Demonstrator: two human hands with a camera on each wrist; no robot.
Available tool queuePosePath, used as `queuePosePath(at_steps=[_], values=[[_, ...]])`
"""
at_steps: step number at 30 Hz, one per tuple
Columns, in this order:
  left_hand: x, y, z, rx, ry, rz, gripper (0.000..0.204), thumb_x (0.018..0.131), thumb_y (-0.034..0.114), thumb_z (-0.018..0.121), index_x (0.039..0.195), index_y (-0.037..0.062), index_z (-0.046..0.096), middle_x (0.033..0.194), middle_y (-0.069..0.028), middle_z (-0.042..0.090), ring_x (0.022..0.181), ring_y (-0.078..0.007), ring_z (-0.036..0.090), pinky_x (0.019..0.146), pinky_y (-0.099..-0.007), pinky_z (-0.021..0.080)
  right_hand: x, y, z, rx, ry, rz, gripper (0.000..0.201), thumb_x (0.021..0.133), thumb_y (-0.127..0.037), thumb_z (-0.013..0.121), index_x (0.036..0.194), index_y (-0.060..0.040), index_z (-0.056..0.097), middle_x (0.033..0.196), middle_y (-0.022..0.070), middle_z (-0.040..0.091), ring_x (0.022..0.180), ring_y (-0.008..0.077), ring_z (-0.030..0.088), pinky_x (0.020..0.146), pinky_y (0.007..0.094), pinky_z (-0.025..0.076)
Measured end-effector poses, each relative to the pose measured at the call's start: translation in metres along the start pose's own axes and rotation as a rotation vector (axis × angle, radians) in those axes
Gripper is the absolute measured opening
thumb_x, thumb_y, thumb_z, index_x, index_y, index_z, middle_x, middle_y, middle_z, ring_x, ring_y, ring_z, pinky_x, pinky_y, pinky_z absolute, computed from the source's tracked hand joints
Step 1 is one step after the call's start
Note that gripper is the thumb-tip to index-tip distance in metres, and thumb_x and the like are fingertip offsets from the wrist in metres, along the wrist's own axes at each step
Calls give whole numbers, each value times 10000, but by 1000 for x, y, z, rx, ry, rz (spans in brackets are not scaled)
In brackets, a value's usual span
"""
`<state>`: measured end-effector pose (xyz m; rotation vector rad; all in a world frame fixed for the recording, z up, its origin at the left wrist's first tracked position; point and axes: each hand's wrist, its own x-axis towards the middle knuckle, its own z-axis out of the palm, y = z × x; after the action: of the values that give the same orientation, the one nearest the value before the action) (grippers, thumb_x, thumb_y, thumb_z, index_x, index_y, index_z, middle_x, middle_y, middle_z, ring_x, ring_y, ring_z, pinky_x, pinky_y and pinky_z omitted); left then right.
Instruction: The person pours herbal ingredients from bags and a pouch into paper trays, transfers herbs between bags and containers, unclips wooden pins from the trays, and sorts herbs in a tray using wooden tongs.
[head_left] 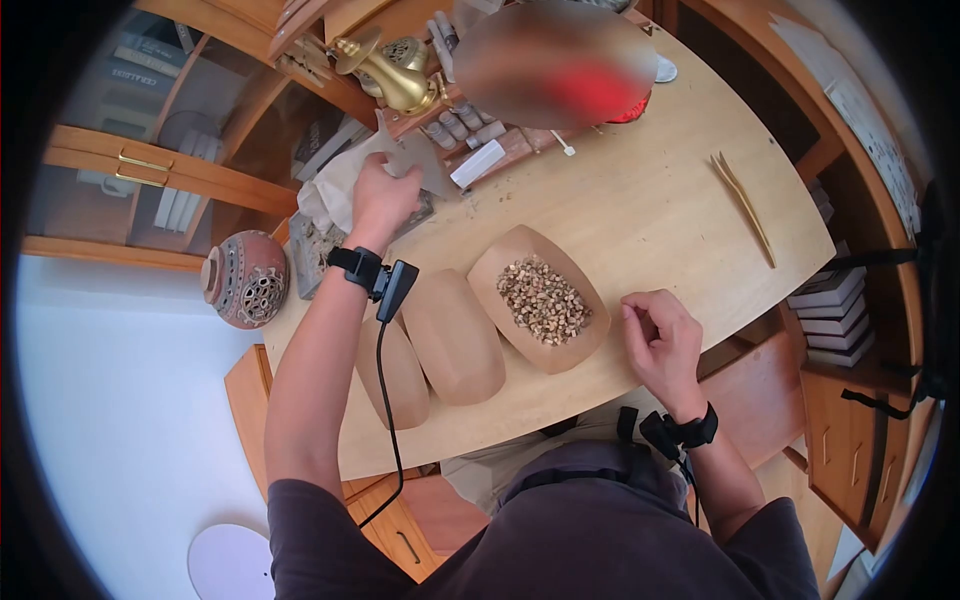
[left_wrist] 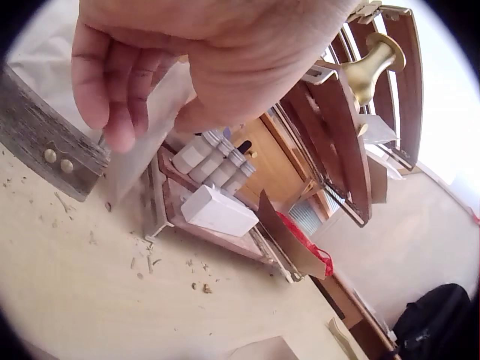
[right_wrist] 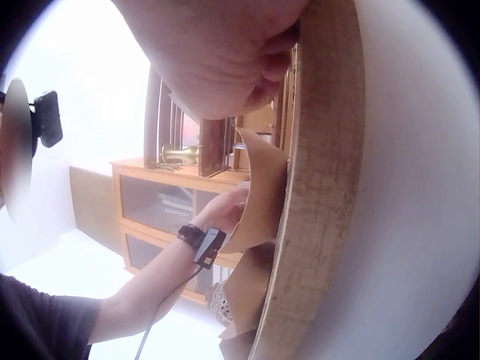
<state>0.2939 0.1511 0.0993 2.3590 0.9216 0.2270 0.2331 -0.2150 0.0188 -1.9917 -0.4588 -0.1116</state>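
At the far left of the table, my left hand [head_left: 388, 200] pinches a thin translucent whitish sheet [left_wrist: 154, 124] between thumb and fingers. The sheet hangs beside a grey wooden tray [left_wrist: 45, 131] with brass studs, which holds dry plant bits and a crumpled white cloth or bag [head_left: 330, 190]. My right hand [head_left: 664, 345] rests at the table's front edge with loosely curled fingers, holding nothing. Left of it stands a tan paper-like tray [head_left: 490, 265] filled with small chopped brown pieces [head_left: 545, 302]. Two similar tan trays, one a middle tray [head_left: 455, 340], stand beside it.
Golden tongs [head_left: 743, 210] lie at the right. Behind the left hand is a wooden rack with small capped bottles [left_wrist: 214, 161], a white box [left_wrist: 217, 210] and a brass vase [head_left: 395, 80]. A patterned clay jar [head_left: 248, 280] stands at the left. Crumbs dot the tabletop [left_wrist: 97, 277].
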Motion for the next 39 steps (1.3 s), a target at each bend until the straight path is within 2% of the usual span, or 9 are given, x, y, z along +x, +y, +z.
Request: queuePosePath(at_steps=[5, 7, 13, 21, 24, 30, 33, 35, 39], values=[[-27, 11, -17, -81, 15, -56, 775, 884, 374, 746, 1428, -62, 407, 875, -115, 702, 620, -186, 687, 604, -283, 553, 1, -1, 0, -17, 15, -42, 50, 863, -25, 696, 907, -48, 695, 779, 88, 644, 525, 191, 581, 510, 300, 455], [-48, 1, -30, -291, -34, -37, 752, 921, 369, 734, 1476, 1, 385, 930, -82, 618, 680, -135, 656, 584, -266, 537, 1, 0, 0, -18, 21, -52, 48, 863, -27, 696, 907, -48, 695, 778, 89, 643, 526, 193, 582, 511, 301, 455], [-156, -50, -83, -417, -146, 82, 242, 998, 157, 657, 1191, 11, 652, 905, -20, 650, 747, -91, 631, 700, -233, 527, 0, 1, 2, -32, 24, -56, 39, 870, -41, 704, 908, -45, 698, 754, 84, 635, 520, 180, 574, 508, 298, 449], [-276, -133, -58, -170, 293, 227, 184, 971, 40, 646, 1151, 7, 667, 1045, -46, 640, 951, -118, 609, 780, -255, 520, -6, 0, 5, 22, 3, -64, 143, 906, -142, 750, 994, -32, 726, 688, 62, 622, 494, 103, 509, 493, 267, 421], [-293, -151, -50, -129, 402, 87, 217, 970, 48, 647, 1184, 13, 654, 1093, -50, 618, 950, -111, 582, 779, -251, 509, -5, -7, 7, -22, -43, -42, 192, 906, -157, 758, 1038, -20, 730, 678, 63, 630, 503, 102, 524, 501, 265, 428], [-304, -175, -39, -237, 386, -94, 389, 972, 79, 653, 1348, 37, 562, 1113, -47, 535, 907, -97, 551, 770, -235, 479, -5, -11, 18, 40, -137, 142, 193, 940, -164, 716, 1020, 10, 737, 616, 81, 621, 542, 101, 573, 518, 263, 449], [-302, -178, -35, -326, 377, -107, 431, 986, 87, 638, 1396, 36, 517, 1113, -47, 517, 910, -97, 554, 766, -232, 474, -7, -16, 19, 53, -103, 165, 187, 961, -154, 688, 999, 22, 740, 618, 63, 633, 547, 73, 571, 514, 253, 450], [-303, -178, -28, -350, 376, -108, 429, 996, 93, 624, 1404, 31, 507, 1111, -47, 517, 906, -96, 553, 766, -234, 474, -4, -20, 9, 151, -27, 310, 186, 980, -144, 667, 1005, 27, 736, 627, 33, 641, 554, 51, 567, 511, 238, 447], [-303, -183, -19, -364, 359, -82, 417, 1032, 129, 572, 1424, 19, 482, 1113, -51, 520, 906, -99, 548, 782, -242, 469, -6, -18, 9, 175, 10, 279, 186, 994, -138, 647, 1007, 27, 733, 643, 16, 652, 555, 40, 566, 506, 225, 442]])
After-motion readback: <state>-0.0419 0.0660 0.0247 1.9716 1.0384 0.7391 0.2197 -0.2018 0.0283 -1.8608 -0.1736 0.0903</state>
